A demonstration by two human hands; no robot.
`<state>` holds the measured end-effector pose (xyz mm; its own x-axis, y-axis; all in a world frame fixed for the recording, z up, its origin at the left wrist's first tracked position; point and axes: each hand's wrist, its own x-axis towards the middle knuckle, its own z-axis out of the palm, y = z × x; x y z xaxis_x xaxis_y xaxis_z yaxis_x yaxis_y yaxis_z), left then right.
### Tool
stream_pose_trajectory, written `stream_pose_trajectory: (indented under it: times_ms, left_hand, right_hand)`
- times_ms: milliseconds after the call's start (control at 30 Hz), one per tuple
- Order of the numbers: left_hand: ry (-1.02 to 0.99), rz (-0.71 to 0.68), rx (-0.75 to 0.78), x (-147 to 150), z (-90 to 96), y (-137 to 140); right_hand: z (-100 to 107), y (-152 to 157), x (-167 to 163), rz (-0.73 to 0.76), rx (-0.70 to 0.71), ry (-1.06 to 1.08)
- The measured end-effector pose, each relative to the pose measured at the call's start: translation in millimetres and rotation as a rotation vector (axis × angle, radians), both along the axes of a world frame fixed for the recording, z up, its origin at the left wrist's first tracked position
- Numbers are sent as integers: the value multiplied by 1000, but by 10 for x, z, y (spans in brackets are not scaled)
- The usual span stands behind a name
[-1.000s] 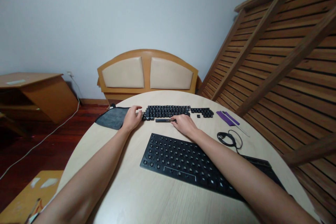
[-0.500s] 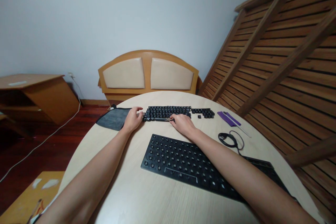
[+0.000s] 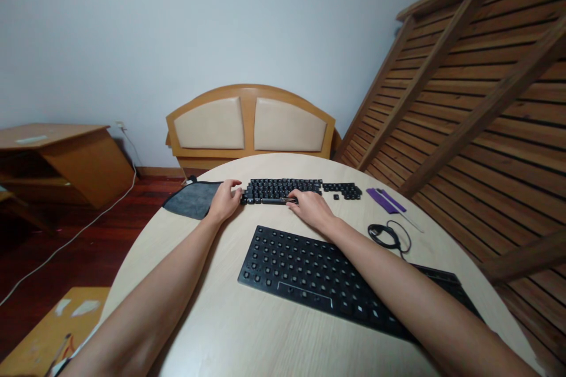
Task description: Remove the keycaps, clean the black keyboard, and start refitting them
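Observation:
Several loose black keycaps (image 3: 269,189) lie in tight rows on the round table. At their left end rests my left hand (image 3: 225,200), fingers apart, its fingertips close to the leftmost caps. My right hand (image 3: 307,206) is at the front row, fingers closed by the right end of the long space bar keycap (image 3: 273,201). A slim, shiny bit shows at its fingertips, too small to name. Nearer to me lies a black keyboard base (image 3: 300,271) with bare switches, partly hidden under my right forearm.
A grey cloth pouch (image 3: 190,199) lies left of my left hand. More keycaps (image 3: 342,188) are grouped to the right. Beyond them are purple strips (image 3: 384,200) with a thin rod (image 3: 409,221) and a coiled black cable (image 3: 384,235). A wooden slatted frame (image 3: 469,100) leans at the right.
My right hand has shifted very slightly, and the shiny bit at its fingertips sits a little further right. My left hand stays in place.

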<state>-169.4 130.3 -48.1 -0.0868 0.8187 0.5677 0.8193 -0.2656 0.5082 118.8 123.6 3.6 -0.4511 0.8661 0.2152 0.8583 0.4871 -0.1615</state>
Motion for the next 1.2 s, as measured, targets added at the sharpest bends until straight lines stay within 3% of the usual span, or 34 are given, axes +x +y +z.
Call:
stream_pose_trajectory:
  times_ms: [167,300,367,433,533,633,733,867,1033,1200]
  left_hand:
    - [80,-162,78,319,318,-203]
    - [231,-523,11,904,580,-603]
    - [339,-789,-84,1188,623,-871]
    - [407,-914,-136,1388,597,-1124]
    - [481,-922,-208,1502,495,-1369]
    - [521,-887,-266,1466,419,-1427]
    - [540,-874,-276,1357,389,-1387]
    - [533,-883,-265,1151,377,-1325]
    - [497,-873,-273,985,418,-1315]
    - [445,-833,-265,1082,462,-1397]
  right_hand:
    - [269,-234,297,-3,19,95]
    - [406,-447,655,15,40,317]
    - [429,-549,823,1,50,426]
    - [436,-646,953,-34,40,474]
    - [425,-781,1037,-94,-44,535]
    - [387,-904,998,-127,-247,653]
    - [336,-1034,908,-54,-492,755]
    - [270,-1220,829,61,-690,745]
    - [167,-1335,771,116,-692,748]
    - [140,-1330,701,124,-662,781]
